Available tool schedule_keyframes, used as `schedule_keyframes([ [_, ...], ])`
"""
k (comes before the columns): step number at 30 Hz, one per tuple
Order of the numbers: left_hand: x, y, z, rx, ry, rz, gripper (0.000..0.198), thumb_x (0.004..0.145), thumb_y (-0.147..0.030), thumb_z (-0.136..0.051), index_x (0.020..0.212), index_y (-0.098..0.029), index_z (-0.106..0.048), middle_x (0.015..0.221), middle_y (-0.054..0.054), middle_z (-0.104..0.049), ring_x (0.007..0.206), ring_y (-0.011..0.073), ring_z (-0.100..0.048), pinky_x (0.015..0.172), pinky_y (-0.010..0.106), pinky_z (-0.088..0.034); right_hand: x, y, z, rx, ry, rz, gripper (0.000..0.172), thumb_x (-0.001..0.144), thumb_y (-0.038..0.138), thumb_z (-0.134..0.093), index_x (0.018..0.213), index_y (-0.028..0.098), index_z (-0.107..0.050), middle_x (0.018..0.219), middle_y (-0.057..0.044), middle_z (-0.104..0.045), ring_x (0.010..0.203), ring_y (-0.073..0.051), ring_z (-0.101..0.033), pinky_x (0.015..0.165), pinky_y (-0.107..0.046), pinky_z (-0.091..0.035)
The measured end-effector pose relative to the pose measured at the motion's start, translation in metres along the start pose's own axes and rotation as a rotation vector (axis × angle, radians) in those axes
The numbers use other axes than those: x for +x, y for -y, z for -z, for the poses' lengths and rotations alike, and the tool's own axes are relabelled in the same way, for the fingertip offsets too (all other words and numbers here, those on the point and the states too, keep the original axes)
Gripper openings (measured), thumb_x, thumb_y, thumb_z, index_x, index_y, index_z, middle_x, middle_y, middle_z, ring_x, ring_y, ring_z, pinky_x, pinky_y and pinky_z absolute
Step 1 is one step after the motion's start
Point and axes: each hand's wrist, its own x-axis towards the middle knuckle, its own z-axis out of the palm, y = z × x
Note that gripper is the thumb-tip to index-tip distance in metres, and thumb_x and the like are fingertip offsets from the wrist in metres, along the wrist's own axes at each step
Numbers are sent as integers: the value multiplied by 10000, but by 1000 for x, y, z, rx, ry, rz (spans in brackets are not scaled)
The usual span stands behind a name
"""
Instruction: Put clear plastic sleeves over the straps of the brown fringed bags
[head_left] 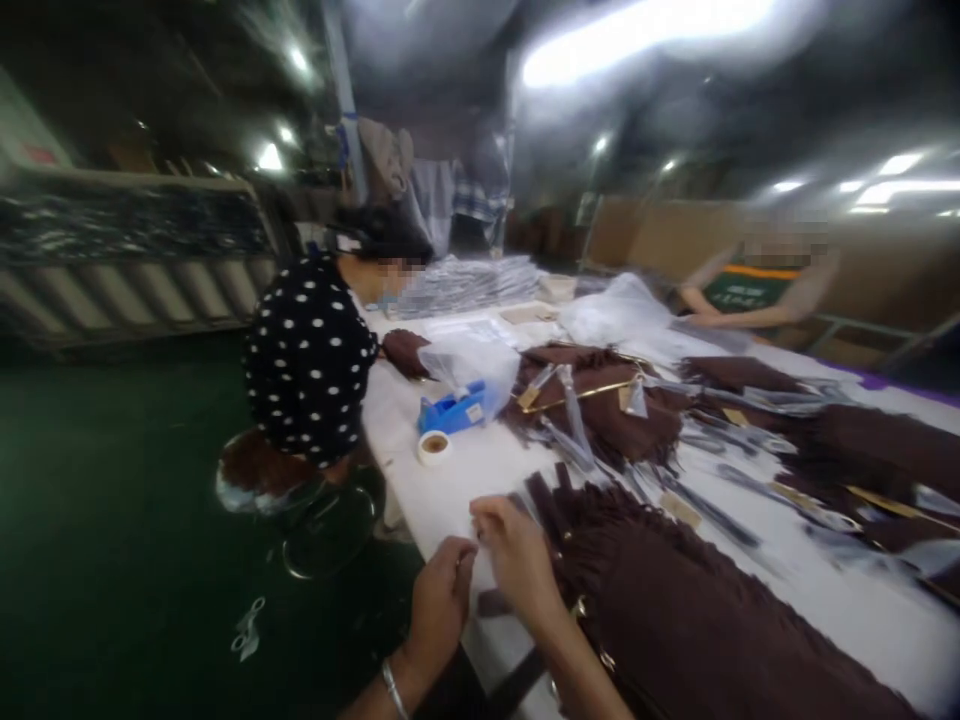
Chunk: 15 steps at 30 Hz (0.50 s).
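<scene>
My left hand (442, 592), with a silver bangle at its wrist, is closed over the near edge of the white table (405, 480). Close beside it, my right hand (512, 550) has its fingers bent together in a pinch. Whatever lies between the fingertips of either hand is too small to make out. A dark brown fringed bag (675, 590) with gold-coloured metal fittings lies right of my right hand, its straps reaching under my forearm. Beyond my hands stand a small white tub (434, 449) with brown contents and a blue tape dispenser (453, 408).
More brown fringed bags (615, 400) with tags and plastic wrapping cover the table's right side. A person in a polka-dot top (307, 350) sits at the left edge; another person (757, 285) is across the table. Scissors (247, 630) appear on the green floor (150, 520).
</scene>
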Motion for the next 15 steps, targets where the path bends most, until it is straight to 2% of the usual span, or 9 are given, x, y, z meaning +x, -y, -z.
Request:
schedule_keyframes([
  [1,7,16,-4,51,-46,-38,237,943,-264,-408,913,-186,-630,861,59,-679,783,204,-635,740,324,-509,27,-3,-21,-178,-11,63,269,915,272,-468,1114,198,-633,1109,-105,-670,998,-234,-625,878,-378,-487],
  [3,14,42,-14,117,-90,-95,228,919,-219,-416,931,-174,-639,875,87,-683,810,232,-642,765,369,-522,71,-9,-58,-497,-18,163,419,881,253,-550,1295,190,-536,1368,-155,-516,1252,-298,-466,1000,-459,-397],
  [5,14,55,-25,187,-98,-150,230,896,-180,-421,962,-170,-641,894,105,-682,844,253,-645,781,395,-527,103,-18,-87,-706,-1,218,564,860,291,-608,1389,194,-440,1499,-170,-348,1357,-342,-318,1032,-518,-338],
  [7,14,59,-30,292,-109,-223,248,887,-150,-406,965,-178,-640,859,99,-678,800,247,-649,733,376,-539,123,-30,-108,-814,22,235,529,875,298,-593,1379,215,-454,1534,-154,-285,1381,-366,-258,1035,-556,-300],
  [10,15,61,-30,392,-147,-314,272,884,-150,-386,976,-193,-638,823,87,-681,741,239,-658,676,358,-552,141,-47,-124,-836,47,208,314,920,204,-497,1217,204,-601,1509,-143,-339,1382,-374,-251,1036,-577,-268],
  [12,17,66,-26,422,-199,-353,279,885,-167,-380,993,-198,-635,847,91,-693,753,244,-669,697,370,-564,150,-51,-130,-819,60,195,266,928,144,-449,1083,180,-662,1449,-149,-429,1367,-359,-287,1032,-568,-276],
  [15,20,71,-21,385,-213,-339,250,896,-191,-402,951,-203,-645,838,90,-696,758,246,-670,714,380,-571,154,-37,-130,-834,26,181,218,909,138,-489,1058,155,-647,1397,-167,-481,1340,-349,-333,1013,-558,-312],
])
